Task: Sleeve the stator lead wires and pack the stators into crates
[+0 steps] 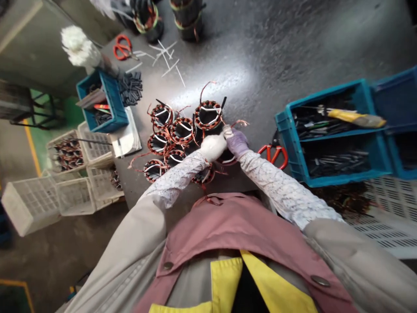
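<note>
My left hand (213, 147), in a white glove, is closed, its fingertips meeting those of my right hand (237, 143), which wears a purple glove and is closed too. Copper wires (241, 123) stick out just beyond the pinched fingers; the exact grip is hidden. Under my hands is a stator (226, 161), mostly covered. Beside the left hand, a taller stator (208, 114) stands upright with a black sleeve and a loose wire at its top. Several more wound stators (182, 129), laced with white strips, are grouped to the left.
Red-handled scissors (275, 155) lie right of my hands, before a blue bin (304, 174) holding dark sleeves and a yellow-handled tool (355, 117). Another blue bin (119, 115), black tube pieces (130, 88), white strips (169, 56) and red scissors (123, 47) are at the left.
</note>
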The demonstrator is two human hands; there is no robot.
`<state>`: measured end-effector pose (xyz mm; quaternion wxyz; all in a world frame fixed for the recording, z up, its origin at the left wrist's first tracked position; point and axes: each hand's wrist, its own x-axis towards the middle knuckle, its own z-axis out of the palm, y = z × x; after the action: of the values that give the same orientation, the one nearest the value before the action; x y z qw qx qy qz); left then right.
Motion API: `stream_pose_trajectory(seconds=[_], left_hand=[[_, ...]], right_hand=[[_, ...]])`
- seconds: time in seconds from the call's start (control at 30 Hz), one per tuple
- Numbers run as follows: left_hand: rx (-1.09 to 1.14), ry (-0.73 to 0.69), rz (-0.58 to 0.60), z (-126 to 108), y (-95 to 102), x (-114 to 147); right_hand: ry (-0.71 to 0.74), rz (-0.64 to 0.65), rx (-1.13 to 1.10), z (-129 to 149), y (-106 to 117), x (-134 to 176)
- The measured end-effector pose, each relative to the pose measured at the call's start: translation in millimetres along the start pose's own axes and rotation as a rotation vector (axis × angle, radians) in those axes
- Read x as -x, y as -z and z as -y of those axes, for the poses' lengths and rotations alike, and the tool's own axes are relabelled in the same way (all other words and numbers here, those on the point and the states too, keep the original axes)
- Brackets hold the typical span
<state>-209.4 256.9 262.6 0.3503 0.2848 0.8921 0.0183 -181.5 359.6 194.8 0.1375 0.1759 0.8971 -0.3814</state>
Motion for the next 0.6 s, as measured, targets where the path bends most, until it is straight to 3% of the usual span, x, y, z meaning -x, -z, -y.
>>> stream_pose_trajectory(seconds=[0.13, 0.2, 0.27, 0.3, 0.37, 0.5, 0.6], left_hand=[[0.158, -0.072, -0.032, 25.8, 9.4, 20.5], [0.425, -0.181, -0.126, 29.1, 6.3, 41.9], [0.778, -0.275, -0.139, 23.7, 0.0, 63.8], [0.929, -0.304, -0.083, 18.2, -3.2, 72.9], [1.105, -0.335, 0.141, 3.9, -8.4, 85.3], [1.176, -0.404, 0.551, -24.5, -12.0, 90.7], [1.137, -0.402, 0.636, -40.0, -11.7, 92.9]], right_hand=[[-0.117, -0.076, -0.437, 7.0, 13.3, 3.5], [-0.029, -0.15, -0.527, -3.4, 31.7, 32.4], [0.127, -0.179, -0.513, -14.4, 53.8, 73.6], [0.219, -0.145, -0.471, -17.7, 65.0, 95.1], [0.395, -0.019, -0.298, -17.6, 84.7, 132.7], [0.574, 0.183, 0.113, -5.7, 109.5, 169.7], [0.57, 0.281, 0.046, -6.8, 119.3, 174.8]])
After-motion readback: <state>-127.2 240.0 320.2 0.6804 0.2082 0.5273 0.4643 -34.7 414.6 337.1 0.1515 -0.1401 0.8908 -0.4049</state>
